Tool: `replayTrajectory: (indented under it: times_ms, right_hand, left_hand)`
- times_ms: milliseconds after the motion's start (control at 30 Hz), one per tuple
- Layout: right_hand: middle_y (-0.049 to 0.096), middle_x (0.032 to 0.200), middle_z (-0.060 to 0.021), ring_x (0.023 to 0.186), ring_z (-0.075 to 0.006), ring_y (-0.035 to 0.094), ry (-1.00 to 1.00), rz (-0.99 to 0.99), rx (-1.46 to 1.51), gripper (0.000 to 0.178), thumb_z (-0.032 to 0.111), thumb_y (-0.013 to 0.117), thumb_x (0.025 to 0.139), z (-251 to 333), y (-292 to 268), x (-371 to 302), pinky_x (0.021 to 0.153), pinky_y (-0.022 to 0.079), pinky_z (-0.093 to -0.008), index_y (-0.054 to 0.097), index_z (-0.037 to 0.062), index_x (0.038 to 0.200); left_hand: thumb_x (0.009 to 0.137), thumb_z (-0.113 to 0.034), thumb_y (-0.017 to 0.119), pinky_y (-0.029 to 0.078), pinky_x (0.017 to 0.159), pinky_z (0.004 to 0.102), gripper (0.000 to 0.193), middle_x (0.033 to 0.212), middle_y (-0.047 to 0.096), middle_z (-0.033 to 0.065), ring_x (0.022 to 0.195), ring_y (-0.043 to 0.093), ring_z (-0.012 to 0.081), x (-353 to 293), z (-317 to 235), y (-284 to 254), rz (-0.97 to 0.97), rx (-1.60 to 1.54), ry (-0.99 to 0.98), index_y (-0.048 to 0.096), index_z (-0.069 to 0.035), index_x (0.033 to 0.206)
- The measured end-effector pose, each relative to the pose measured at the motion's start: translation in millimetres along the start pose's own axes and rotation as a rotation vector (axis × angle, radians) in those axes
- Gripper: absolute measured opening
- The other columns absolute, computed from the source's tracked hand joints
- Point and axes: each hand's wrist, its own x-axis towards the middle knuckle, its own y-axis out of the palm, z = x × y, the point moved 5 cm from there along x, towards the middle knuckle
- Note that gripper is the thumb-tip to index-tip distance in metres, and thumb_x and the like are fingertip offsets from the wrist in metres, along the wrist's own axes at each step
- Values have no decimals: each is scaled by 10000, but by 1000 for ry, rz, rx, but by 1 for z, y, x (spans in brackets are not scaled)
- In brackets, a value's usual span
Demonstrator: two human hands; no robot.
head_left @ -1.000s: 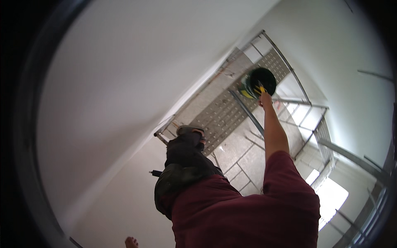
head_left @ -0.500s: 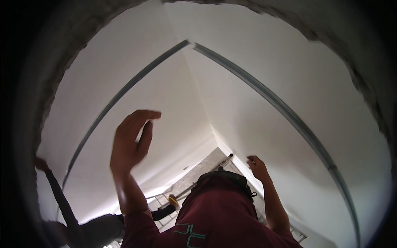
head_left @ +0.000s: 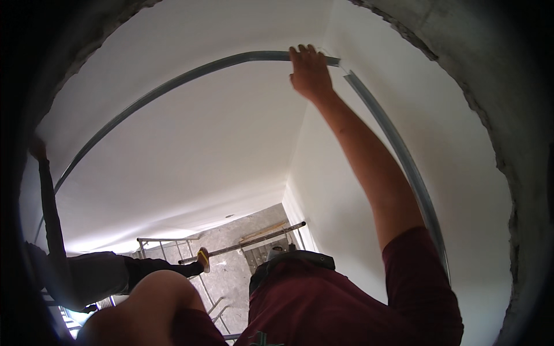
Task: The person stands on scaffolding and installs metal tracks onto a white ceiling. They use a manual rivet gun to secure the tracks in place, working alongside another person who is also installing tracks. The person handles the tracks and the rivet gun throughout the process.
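White plastered ceiling overhead carries a grey metal channel [head_left: 173,92] already lying along it, the right hand [head_left: 310,72] pressed flat and open against its corner end (left hand out of sight), with fixing seemingly still to come.

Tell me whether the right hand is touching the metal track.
Touching. The head view shows the right hand with fingers laid over the grey metal track near the ceiling corner.
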Motion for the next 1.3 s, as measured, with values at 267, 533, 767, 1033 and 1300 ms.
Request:
replayTrajectory:
  times_ms: [267,533,767,1033,1300]
  right_hand:
    - [674,869,-66,861,-255,669,-128,210,46,268,316,654,883,-10,42,40,772,515,-429,596,82,1001]
    - [664,869,-70,828,-254,663,-186,165,35,264,318,625,910,-17,8,57,726,523,-422,580,78,1012]
    - [638,824,-71,702,-230,661,-168,129,86,319,309,588,939,-9,-53,34,612,541,-389,541,112,1185]
    - [569,922,-97,669,-190,643,-156,152,-2,362,152,559,935,13,-83,-11,516,561,-310,534,152,1296]
    - [543,906,-117,691,-186,640,32,263,-152,266,85,580,881,18,-64,-31,534,570,-304,610,36,1141]
  left_hand:
    - [917,-166,644,469,977,421,362,1197,610,99,1149,573,252,-163,153,161,231,34,-512,550,-70,1253]
    - [940,-254,608,408,1062,434,547,1360,504,57,1266,483,233,-235,249,222,551,416,-208,377,-159,1427]
    - [906,-151,635,477,876,384,361,1252,591,38,1073,596,224,-250,279,229,456,229,-105,503,-118,1241]
    - [868,-141,665,487,778,335,204,1187,613,-29,942,610,151,-241,247,249,404,236,-25,602,-144,1062]
    - [841,-120,676,496,829,327,186,1196,617,-21,1025,616,158,-220,203,307,323,155,16,605,-145,1012]
